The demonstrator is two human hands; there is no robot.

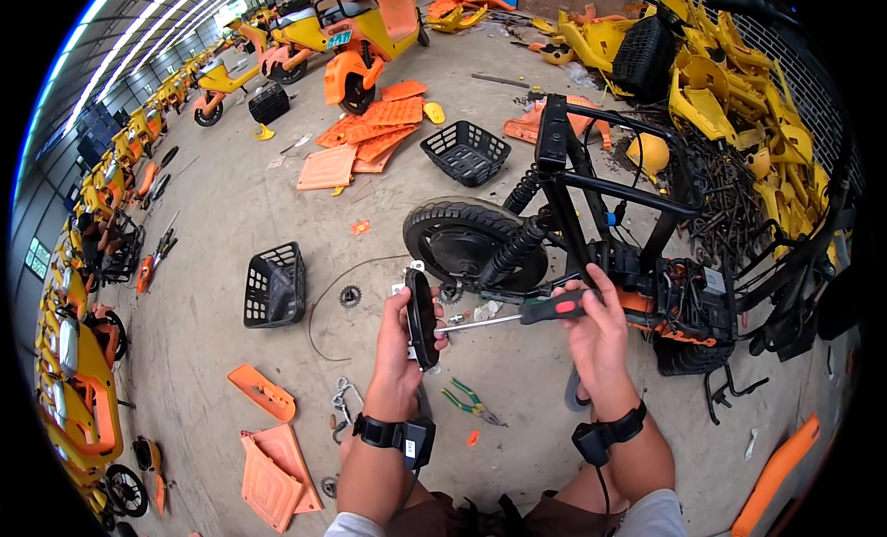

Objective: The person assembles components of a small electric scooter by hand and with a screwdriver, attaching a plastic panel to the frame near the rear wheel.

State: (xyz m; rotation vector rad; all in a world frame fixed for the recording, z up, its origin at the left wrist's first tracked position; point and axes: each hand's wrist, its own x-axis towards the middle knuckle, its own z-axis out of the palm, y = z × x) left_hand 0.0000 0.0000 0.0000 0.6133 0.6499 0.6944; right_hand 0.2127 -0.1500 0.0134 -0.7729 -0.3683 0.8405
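Left hand (395,341) is gripping a black oval part (421,320), long axis near upright; right hand (599,332) is holding a screwdriver (543,310), shaft pointing left toward it, tip contact unclear.

Counted: hands (397,329) (596,324), two | screwdriver (552,308), one | black oval part (421,313), one | pliers (473,406), one pair | wrist straps (379,432) (625,426), two | stripped black frame (566,218), one | toothed sprockets (349,297), at least two are seen | black baskets (274,287), at least four are seen
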